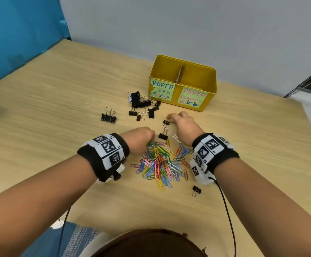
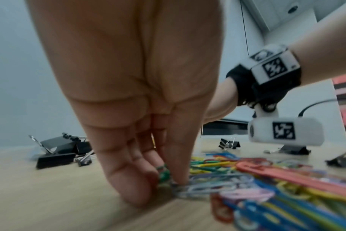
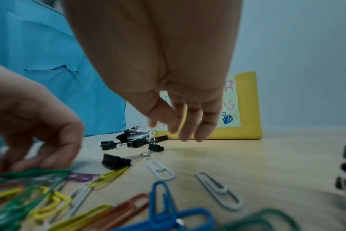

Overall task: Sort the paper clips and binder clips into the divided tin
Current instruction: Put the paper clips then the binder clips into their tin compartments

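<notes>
A heap of coloured paper clips (image 1: 161, 164) lies between my wrists. My left hand (image 1: 150, 140) is at the heap's far left edge, and its thumb and fingers (image 2: 128, 184) pinch a green paper clip (image 2: 164, 171) against the table. My right hand (image 1: 169, 118) hovers with relaxed fingers (image 3: 186, 131) just above a small black binder clip (image 1: 166, 122) and holds nothing. Another binder clip (image 1: 163, 135) lies beside the heap. The yellow divided tin (image 1: 211, 86) stands behind, labelled for paper clips on the left and paper clamps on the right.
Several black binder clips (image 1: 143, 104) are piled left of the tin; one (image 1: 108, 116) sits further left and one (image 1: 196, 190) under my right wrist. Blue paper (image 1: 21, 34) covers the left wall. A cable (image 1: 228, 219) trails from my right wrist.
</notes>
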`<state>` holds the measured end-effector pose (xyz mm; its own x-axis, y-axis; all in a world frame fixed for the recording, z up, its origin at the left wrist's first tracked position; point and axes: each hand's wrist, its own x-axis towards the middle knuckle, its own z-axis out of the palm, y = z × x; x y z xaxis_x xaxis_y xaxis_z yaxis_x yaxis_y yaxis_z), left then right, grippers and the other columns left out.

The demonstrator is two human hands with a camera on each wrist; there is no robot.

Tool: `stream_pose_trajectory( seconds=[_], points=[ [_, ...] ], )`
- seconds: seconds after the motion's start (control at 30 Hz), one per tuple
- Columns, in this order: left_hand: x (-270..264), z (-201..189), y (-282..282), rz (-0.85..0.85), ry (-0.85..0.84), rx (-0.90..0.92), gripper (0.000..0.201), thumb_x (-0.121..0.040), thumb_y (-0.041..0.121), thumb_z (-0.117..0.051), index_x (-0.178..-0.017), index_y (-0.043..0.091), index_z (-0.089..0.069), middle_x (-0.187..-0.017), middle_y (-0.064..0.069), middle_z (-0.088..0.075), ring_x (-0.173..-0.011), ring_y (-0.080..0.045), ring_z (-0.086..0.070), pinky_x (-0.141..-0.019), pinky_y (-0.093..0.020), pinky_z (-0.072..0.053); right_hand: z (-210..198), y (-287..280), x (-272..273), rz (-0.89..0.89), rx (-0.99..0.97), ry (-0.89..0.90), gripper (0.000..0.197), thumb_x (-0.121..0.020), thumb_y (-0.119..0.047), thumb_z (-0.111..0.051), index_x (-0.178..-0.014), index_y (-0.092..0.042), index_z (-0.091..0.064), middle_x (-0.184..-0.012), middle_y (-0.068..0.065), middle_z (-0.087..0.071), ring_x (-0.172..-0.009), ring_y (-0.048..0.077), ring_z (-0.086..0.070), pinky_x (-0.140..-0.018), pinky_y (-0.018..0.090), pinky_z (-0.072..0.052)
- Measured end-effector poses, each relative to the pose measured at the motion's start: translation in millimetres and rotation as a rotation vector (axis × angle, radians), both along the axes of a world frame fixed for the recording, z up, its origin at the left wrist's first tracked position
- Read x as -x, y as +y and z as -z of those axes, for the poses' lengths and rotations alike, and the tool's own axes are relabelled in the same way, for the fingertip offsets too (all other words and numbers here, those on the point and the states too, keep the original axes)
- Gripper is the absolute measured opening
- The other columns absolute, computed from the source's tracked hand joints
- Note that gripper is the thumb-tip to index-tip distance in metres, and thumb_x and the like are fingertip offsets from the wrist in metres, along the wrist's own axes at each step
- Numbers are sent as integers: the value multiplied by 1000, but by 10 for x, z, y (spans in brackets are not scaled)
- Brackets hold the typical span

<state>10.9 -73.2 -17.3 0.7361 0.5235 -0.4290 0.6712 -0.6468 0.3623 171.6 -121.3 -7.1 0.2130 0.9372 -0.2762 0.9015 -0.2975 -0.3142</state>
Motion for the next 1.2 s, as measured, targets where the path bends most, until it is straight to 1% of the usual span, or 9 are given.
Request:
stream_pose_trajectory(
  seconds=[0.2,0.4,0.57,0.67,0.83,0.93,1.03,1.1,1.2],
  points=[
    [-45,-70,-63,1,-45,93,34,-84,2,-52,-116,12,-59,-115,-8,-62,-91,-15,-51,-83,-26,-43,42,90,86,-71,99,-43,58,-89,6,-35,-140,-20,-44,-141,10,-44,-129,31,-43,-108,43,-39],
    [-206,-112,-70,82,82,-15,52,-91,4,-37,-140,20,-40,-128,-13,-42,-120,-30,-45,-104,-37,-40,-16,-108,-26,12,166,-77,43,-90,3,-39,-125,-13,-57,-131,13,-51,-119,31,-52,-101,35,-43],
    [-204,-109,30,-11,37,-114,52,-90,1,-37,-138,21,-41,-134,-16,-38,-127,-33,-40,-109,-45,-37,-68,-392,74,-83,229,47,43,-86,6,-39,-115,-14,-65,-126,10,-59,-116,25,-55,-95,28,-42],
    [-140,-114,-6,-36,-27,-63,57,-83,-6,-41,-134,21,-42,-132,-13,-38,-126,-31,-38,-107,-45,-38,-55,-452,-6,12,184,-3,41,-88,1,-39,-119,-16,-61,-128,13,-54,-119,29,-52,-100,33,-42],
    [-85,-108,-250,125,100,16,69,-83,-6,-38,-140,33,-34,-131,-9,-36,-126,-31,-33,-106,-43,-38,26,-517,134,16,243,-37,41,-91,-4,-38,-124,-22,-53,-130,13,-46,-123,35,-45,-104,43,-40],
    [25,-138,-271,105,101,69,54,-90,18,-47,-140,33,-34,-133,-11,-37,-129,-31,-33,-107,-45,-36,16,-583,165,-19,269,38,40,-92,-15,-45,-129,-29,-50,-131,11,-42,-125,33,-41,-106,43,-38],
    [130,-129,-333,94,171,20,87,-69,55,-68,-142,34,-26,-131,-11,-32,-127,-29,-27,-104,-47,-39,-19,-711,159,-58,276,-24,79,-75,-43,-70,-143,-36,-30,-137,8,-34,-129,31,-31,-104,45,-37],
    [110,-96,-448,79,154,-44,93,-62,49,-77,-140,28,-32,-127,-12,-35,-123,-29,-30,-101,-44,-41,4,-743,204,-89,251,-92,88,-68,-45,-76,-143,-35,-32,-136,7,-35,-126,30,-31,-102,44,-40],
    [1,-55,-503,-12,45,-34,67,-70,28,-77,-128,20,-45,-121,-13,-43,-119,-31,-39,-91,-35,-40,67,-685,236,-86,134,-49,60,-74,-29,-74,-130,-27,-53,-122,10,-48,-115,31,-46,-99,38,-43]
  ],
)
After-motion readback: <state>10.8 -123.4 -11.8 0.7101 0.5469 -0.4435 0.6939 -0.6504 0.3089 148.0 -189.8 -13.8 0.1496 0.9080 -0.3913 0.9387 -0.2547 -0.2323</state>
